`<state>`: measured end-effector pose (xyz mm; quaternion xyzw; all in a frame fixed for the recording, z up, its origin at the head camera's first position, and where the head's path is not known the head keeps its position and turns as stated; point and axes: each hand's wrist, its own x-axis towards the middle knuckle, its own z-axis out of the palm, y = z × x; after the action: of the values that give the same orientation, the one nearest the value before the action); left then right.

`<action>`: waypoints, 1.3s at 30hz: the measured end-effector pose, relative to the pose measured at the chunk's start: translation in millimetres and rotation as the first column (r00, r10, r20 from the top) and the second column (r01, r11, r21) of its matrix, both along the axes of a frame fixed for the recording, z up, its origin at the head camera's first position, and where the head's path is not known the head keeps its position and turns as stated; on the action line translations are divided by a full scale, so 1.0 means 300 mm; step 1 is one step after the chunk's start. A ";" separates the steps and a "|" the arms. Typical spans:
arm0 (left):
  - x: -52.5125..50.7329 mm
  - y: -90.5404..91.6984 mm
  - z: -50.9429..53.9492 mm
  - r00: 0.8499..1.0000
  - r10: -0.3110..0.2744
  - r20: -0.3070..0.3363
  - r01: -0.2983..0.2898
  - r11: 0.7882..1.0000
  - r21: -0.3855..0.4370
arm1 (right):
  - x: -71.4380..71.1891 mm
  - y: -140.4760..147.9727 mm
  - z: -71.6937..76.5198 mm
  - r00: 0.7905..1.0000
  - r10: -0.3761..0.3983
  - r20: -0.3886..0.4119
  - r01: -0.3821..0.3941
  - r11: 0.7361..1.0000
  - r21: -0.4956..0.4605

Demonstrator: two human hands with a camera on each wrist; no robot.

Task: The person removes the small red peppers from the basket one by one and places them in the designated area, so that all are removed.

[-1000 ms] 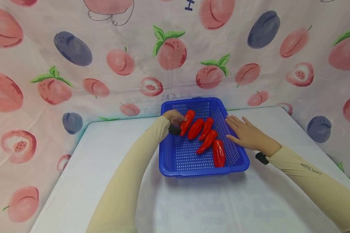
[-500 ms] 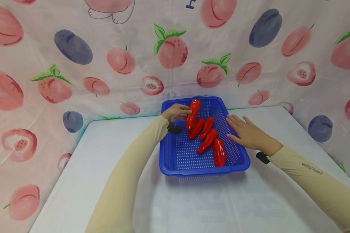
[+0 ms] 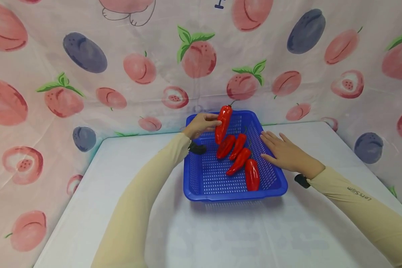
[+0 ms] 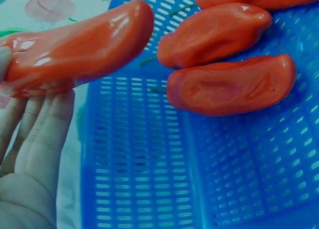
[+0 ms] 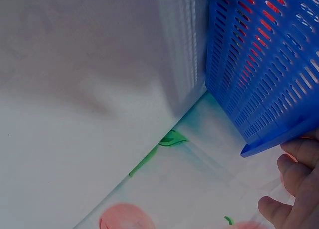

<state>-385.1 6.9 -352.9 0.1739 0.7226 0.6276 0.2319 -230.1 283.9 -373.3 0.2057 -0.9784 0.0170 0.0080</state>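
Note:
My left hand pinches a glossy red pepper with a green stem, raised over the back left of a blue plastic basket. In the left wrist view the thumb is on one side of this pepper and the fingers on the other. Several more red peppers lie on the basket floor in a slanting row. My right hand rests at the basket's right rim, its fingers extended. From the right wrist view, the fingertips are at the rim, and red shows through the slotted wall.
The basket stands on a white-covered table, close to the back edge. Behind and at the sides hangs a cloth printed with peaches and dark plums. White tabletop extends left, right and in front of the basket.
My left hand has lifted the leftmost pepper from the basket floor, up and slightly right, toward the back rim. The right hand has stayed at the right rim.

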 end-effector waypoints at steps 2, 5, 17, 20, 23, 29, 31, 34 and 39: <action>0.004 -0.009 0.011 0.999 -0.007 -0.033 0.008 1.000 0.008 | -0.002 -0.001 0.001 1.000 0.000 0.001 0.000 1.000 0.000; 0.014 -0.023 0.034 0.997 0.001 -0.081 0.000 1.000 0.015 | -0.006 0.000 0.001 1.000 -0.003 0.005 0.003 1.000 0.003; 0.086 -0.092 0.131 0.983 0.060 -0.174 -0.048 0.996 0.072 | -0.008 -0.007 0.004 1.000 0.002 0.003 -0.002 1.000 0.006; 0.112 -0.120 0.151 0.976 0.067 -0.207 -0.054 0.996 0.065 | -0.005 -0.009 0.008 1.000 0.001 0.003 -0.001 1.000 0.006; 0.134 -0.156 0.169 0.971 0.081 -0.226 -0.071 0.996 0.056 | -0.002 -0.011 0.010 1.000 0.000 0.005 0.000 1.000 0.004; 0.161 -0.237 0.191 0.966 0.138 -0.219 -0.125 0.990 0.071 | 0.000 -0.014 0.011 1.000 0.008 0.002 -0.008 1.000 -0.005; 0.169 -0.265 0.196 0.963 0.158 -0.217 -0.146 0.987 0.069 | 0.002 -0.016 0.011 1.000 0.010 0.003 -0.010 1.000 -0.008; 0.181 -0.310 0.202 0.961 0.175 -0.215 -0.165 0.984 0.062 | 0.004 -0.014 0.010 1.000 0.013 0.008 -0.013 1.000 -0.005; 0.198 -0.380 0.205 0.954 0.197 -0.227 -0.196 0.980 0.024 | 0.009 -0.010 0.011 1.000 0.011 0.013 -0.011 1.000 -0.007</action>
<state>-325.7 -107.1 -291.4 0.1722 0.7578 0.6238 0.0837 -227.5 281.0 -370.0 0.2108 -0.9773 0.0218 0.0023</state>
